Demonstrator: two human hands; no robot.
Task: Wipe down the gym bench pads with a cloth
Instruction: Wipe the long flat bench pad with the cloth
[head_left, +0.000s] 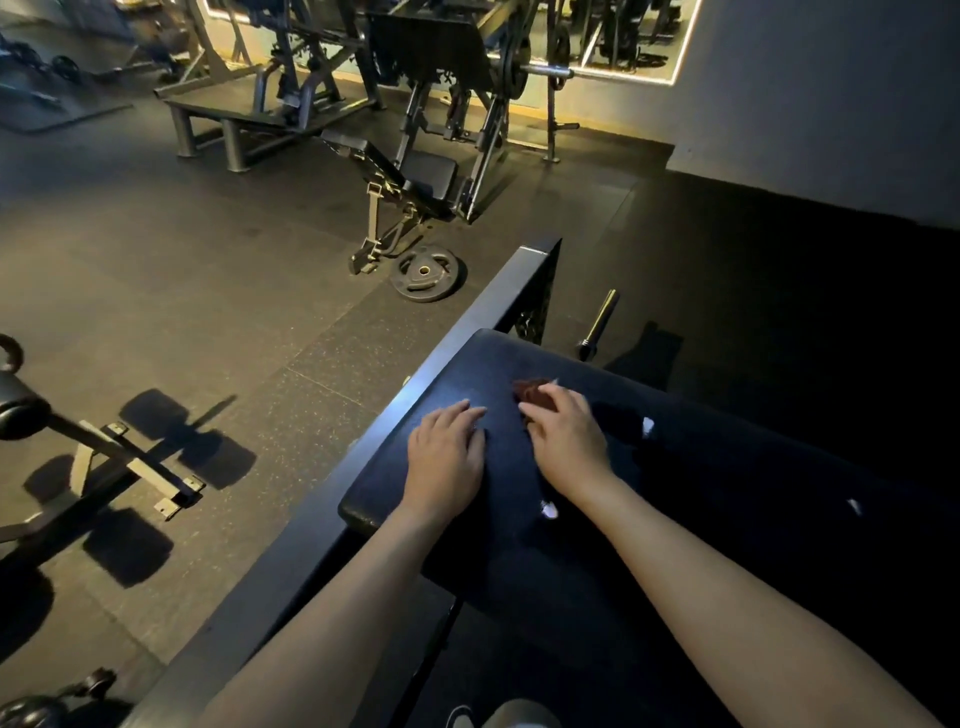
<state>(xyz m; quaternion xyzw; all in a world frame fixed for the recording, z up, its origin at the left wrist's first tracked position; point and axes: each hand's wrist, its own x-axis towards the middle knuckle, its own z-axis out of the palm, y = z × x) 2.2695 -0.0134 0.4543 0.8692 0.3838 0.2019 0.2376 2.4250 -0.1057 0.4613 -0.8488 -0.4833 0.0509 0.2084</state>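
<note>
1. Padded surface (467, 364): black and slanting across the lower right of the view. Both forearms reach over it from the lower edge.
2. Left hand (449, 449): palm down with fingers straight and close together, lying flat on the padded surface near its left edge. It holds nothing.
3. Right hand (569, 441): just beside the left hand, on its right and slightly farther forward. Its fingers are bent over the cloth and grip it against the padded surface.
4. Cloth (532, 392): dark reddish-brown and bunched. It lies mostly under the right hand's fingers, with part showing beyond the fingertips. A strip of bare padding separates it from the left hand.
5. White marks (648, 426): three small pale spots on the padding, one right of the right hand, one beside the right wrist and one farther right. Tears or scuffs cannot be told apart.
6. Frame beam (498, 296): dark metal, running along the left edge of the padded surface.
7. Weight plate (427, 273): lying flat on the floor (182, 291) beyond the beam.
</note>
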